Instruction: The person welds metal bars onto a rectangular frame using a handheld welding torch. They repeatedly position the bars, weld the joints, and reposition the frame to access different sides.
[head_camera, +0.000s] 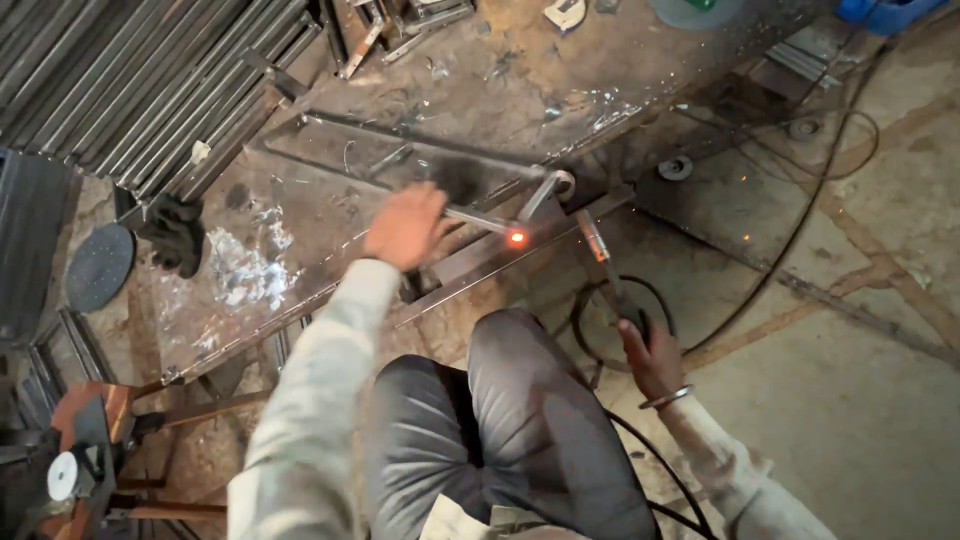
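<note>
My left hand (405, 225) reaches out over the steel work table (300, 230) and grips a thin metal rod (480, 218). The rod's far end meets a glowing orange weld spot (517, 237) on a flat bar (520, 250) at the table's edge. My right hand (650, 355), with a bangle at the wrist, is closed around the handle of a welding electrode holder (605, 265), whose tip points up toward the glowing spot. My knees in grey trousers (500, 420) are between both arms.
Bundled steel tubes (140, 80) lie at the upper left, with black gloves (175, 235) beside them. A black welding cable (800, 220) loops across the concrete floor. A grinding disc (97, 265) and an angle grinder (70, 470) sit at the left. Metal scraps clutter the table's far end.
</note>
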